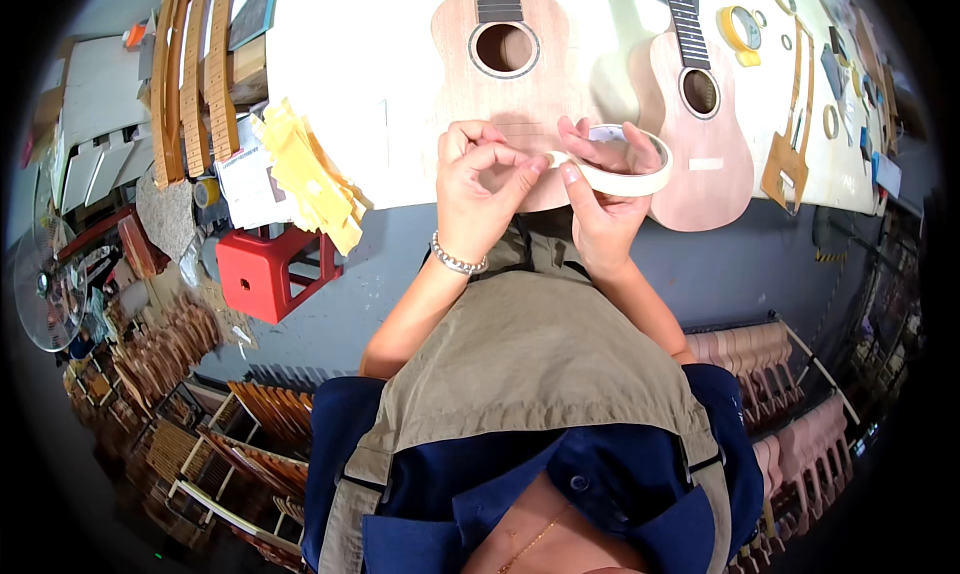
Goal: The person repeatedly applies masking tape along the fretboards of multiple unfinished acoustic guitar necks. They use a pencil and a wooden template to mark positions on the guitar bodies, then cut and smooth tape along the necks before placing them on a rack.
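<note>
My right hand (608,209) grips a roll of cream-coloured masking tape (650,182), with some fingers through its ring. With thumb and forefinger closed, my left hand (478,184) pinches the tape's loose end, close to the right thumb. Both hands hover over the near end of an unfinished ukulele (455,79), whose pale wooden body lies face up on the table, partly hidden by my hands. A second unfinished ukulele (720,179) rests to the right, face up, with a small pale strip on its top.
Yellow cloths or gloves (310,189) hang over the edge of the white table (345,64). Fretted wooden necks (192,74) lie at far left. Yellow tape (740,34) and a wooden template (786,169) are at right. A red stool (262,274) stands below the table edge.
</note>
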A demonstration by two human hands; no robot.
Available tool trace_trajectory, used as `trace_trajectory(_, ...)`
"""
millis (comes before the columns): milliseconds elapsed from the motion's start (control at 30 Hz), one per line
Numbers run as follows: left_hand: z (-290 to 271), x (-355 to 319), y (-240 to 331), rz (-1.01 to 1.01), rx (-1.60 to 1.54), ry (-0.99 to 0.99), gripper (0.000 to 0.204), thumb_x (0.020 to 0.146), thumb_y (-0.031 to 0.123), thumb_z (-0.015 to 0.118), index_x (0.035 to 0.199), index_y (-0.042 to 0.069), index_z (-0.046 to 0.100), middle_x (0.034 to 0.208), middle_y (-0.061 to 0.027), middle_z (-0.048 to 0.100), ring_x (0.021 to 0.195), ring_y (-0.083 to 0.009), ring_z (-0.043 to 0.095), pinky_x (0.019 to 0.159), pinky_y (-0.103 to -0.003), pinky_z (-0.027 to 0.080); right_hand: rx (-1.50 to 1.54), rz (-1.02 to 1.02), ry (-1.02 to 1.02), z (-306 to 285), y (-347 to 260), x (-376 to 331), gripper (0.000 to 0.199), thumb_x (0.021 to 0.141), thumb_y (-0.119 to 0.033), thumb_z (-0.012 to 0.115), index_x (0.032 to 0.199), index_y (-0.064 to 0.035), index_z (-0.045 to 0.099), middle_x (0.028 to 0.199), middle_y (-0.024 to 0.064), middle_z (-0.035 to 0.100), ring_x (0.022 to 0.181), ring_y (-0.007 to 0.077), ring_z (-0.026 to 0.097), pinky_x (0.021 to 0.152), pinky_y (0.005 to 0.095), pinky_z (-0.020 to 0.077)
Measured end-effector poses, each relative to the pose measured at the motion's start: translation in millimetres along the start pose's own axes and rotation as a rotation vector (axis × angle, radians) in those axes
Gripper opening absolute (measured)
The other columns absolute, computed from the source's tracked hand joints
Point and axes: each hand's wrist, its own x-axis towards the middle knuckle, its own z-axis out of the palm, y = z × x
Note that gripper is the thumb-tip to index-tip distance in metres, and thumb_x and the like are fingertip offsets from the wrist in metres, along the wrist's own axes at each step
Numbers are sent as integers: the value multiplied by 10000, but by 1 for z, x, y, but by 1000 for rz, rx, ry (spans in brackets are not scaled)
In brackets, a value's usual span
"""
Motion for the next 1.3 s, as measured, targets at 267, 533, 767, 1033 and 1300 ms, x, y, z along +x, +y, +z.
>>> trace_trajectory(267, -34, 14, -28, 110, 474, -74, 142, 734, 168, 728, 749, 52, 649, 897, -37, 490, 883, -197, 459, 798, -319, 349, -1247, -232, -45, -35, 7, 21, 482, 739, -19, 658, 1206, -76, 552, 987, 9, 677, 1120, 189, 546, 1099, 483, 87)
trace_trajectory(533, -23, 36, -41, 134, 610, -47, 170, 679, 188, 750, 707, 46, 661, 836, -66, 519, 843, -251, 470, 749, -362, 356, -1339, -292, -133, -46, 40, 23, 554, 700, -24, 664, 1222, -179, 561, 838, -58, 646, 877, 122, 622, 1085, 527, 129)
trace_trajectory(767, -24, 37, -44, 7, 534, -90, 212, 664, 181, 760, 768, 31, 653, 871, -66, 514, 851, -255, 466, 803, -381, 376, -1420, -319, -160, -43, 42, 26, 554, 673, -50, 681, 1189, -232, 591, 844, -44, 622, 870, 140, 619, 1065, 543, 190)
trace_trajectory(1033, 9, -9, -35, 275, 1197, -86, 375, 825, 393, 588, 1198, 410, 556, 1324, -74, 388, 1246, -303, 314, 1029, -562, 136, -1421, -340, -154, -45, 49, 25, 485, 679, -60, 685, 1124, -246, 627, 883, -40, 618, 874, 153, 614, 1032, 555, 240)
trace_trajectory(1300, -90, 29, -108, -31, 1079, 192, 201, 829, 214, 626, 935, 47, 659, 942, -155, 572, 912, -298, 516, 837, -388, 415, -1396, -315, -121, -45, 49, 24, 439, 709, -71, 662, 1114, -239, 630, 924, -35, 617, 890, 156, 603, 1024, 542, 261)
